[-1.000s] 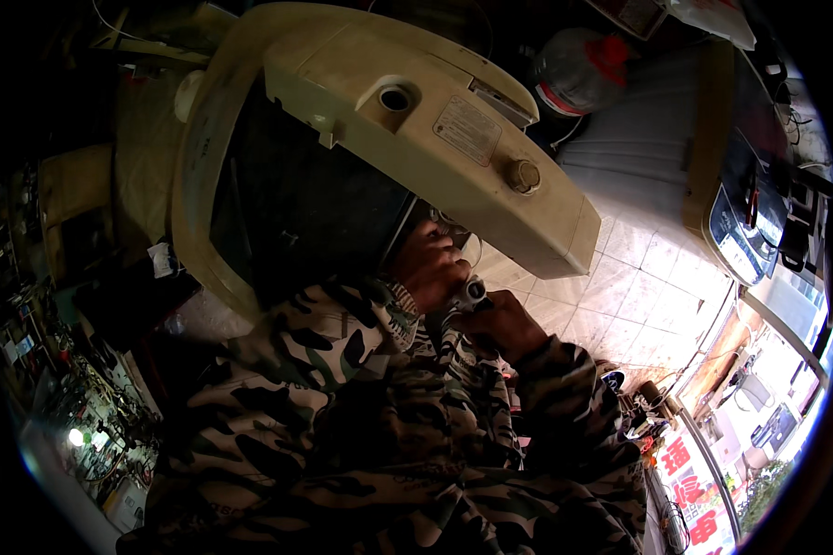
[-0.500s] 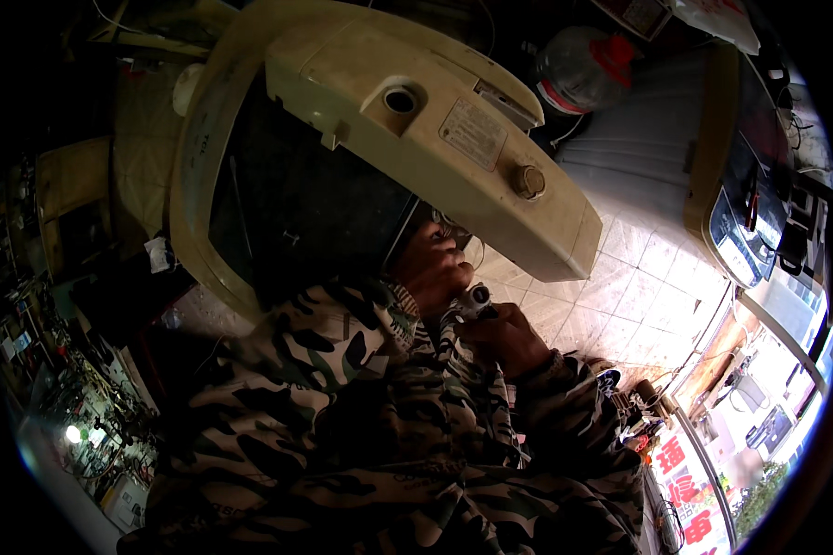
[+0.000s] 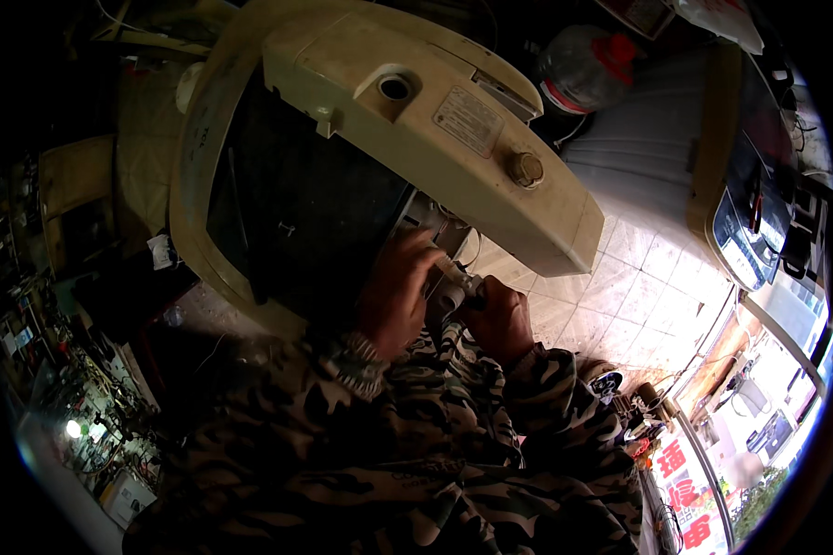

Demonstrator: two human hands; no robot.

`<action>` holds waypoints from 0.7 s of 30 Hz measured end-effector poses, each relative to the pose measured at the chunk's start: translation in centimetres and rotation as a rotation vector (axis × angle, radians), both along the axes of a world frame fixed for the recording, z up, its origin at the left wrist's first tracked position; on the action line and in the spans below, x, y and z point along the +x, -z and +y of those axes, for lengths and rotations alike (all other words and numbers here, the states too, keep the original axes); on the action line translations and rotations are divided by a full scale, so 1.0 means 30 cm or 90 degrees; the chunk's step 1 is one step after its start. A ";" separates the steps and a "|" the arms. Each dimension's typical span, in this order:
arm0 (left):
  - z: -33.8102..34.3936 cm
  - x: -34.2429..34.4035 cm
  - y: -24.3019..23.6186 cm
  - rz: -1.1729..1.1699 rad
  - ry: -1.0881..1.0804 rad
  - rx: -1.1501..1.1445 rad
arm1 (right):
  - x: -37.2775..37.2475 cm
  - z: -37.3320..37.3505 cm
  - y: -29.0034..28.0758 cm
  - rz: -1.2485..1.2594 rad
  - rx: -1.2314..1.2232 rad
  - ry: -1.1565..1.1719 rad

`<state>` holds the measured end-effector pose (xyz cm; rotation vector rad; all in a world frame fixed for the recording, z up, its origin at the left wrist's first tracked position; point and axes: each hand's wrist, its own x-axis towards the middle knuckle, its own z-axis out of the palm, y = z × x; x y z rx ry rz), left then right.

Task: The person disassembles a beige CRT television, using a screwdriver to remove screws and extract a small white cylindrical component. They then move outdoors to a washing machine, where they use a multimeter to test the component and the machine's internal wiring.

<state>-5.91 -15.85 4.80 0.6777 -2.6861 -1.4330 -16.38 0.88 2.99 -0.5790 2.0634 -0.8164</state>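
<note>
The step in hand appears to be two-handed handling of a small pale fitting (image 3: 452, 298), located just near of the beige casing (image 3: 416, 111). The right grip (image 3: 498, 324) is closed on its right end. The left grip (image 3: 398, 291) reaches its left side; whether it pinches cannot be told. The next move likely calls for a steady right hold.

The person is wearing a camouflage jacket (image 3: 435, 504), its black, tan and dull-green blotches filling the lower middle of the frame. Small lettering (image 3: 426, 473) is running across the cloth. The left sleeve (image 3: 292, 393) and right sleeve (image 3: 569, 398) are repeating the pattern; the left cuff (image 3: 359, 370) is looking pale and ribbed.
</note>
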 end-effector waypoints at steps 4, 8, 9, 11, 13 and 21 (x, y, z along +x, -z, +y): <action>0.091 0.106 -0.061 -0.100 -0.300 0.382 | 0.020 -0.022 -0.018 0.125 -0.018 -0.048; 0.077 0.061 -0.082 -0.076 -0.320 0.431 | 0.054 -0.027 -0.029 0.221 -0.021 -0.059; 0.070 0.058 -0.062 -0.069 -0.315 0.436 | 0.055 -0.029 -0.035 0.229 -0.029 -0.054; 0.059 0.066 -0.028 -0.095 -0.300 0.481 | 0.047 -0.040 -0.062 0.240 -0.050 -0.056; 0.056 0.073 0.010 -0.126 -0.321 0.576 | 0.042 -0.043 -0.058 0.172 -0.035 -0.043; 0.054 0.008 0.015 -0.216 -0.470 0.830 | -0.075 -0.049 -0.089 -0.424 -0.031 0.077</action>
